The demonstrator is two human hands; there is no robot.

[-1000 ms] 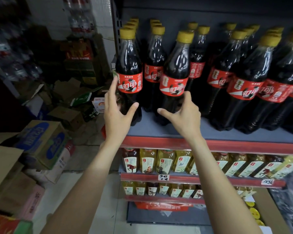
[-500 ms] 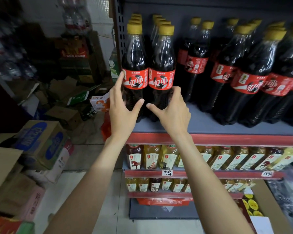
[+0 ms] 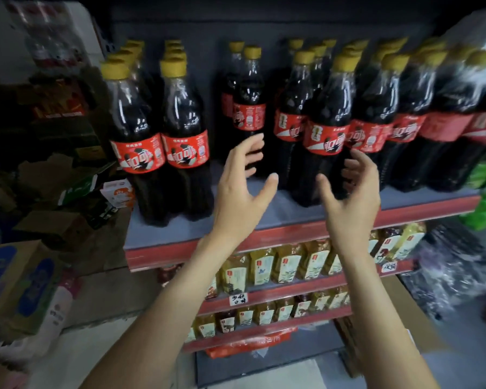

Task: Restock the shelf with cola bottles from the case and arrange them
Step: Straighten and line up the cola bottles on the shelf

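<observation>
Both hands hover open before the cola shelf

Glossy dark cola bottles [image 3: 324, 133] with yellow caps and red labels crowd the grey shelf [image 3: 264, 217], two standing at its left front edge; crumpled cardboard boxes [image 3: 20, 282] lie far left. The left hand [image 3: 240, 189] and right hand [image 3: 351, 196], fingers spread and curled, grip nothing, near a front bottle

shelf [image 3: 292, 217]: grey board, red edge | cola bottles [image 3: 185, 130]: upright rows, gap mid-left
</observation>
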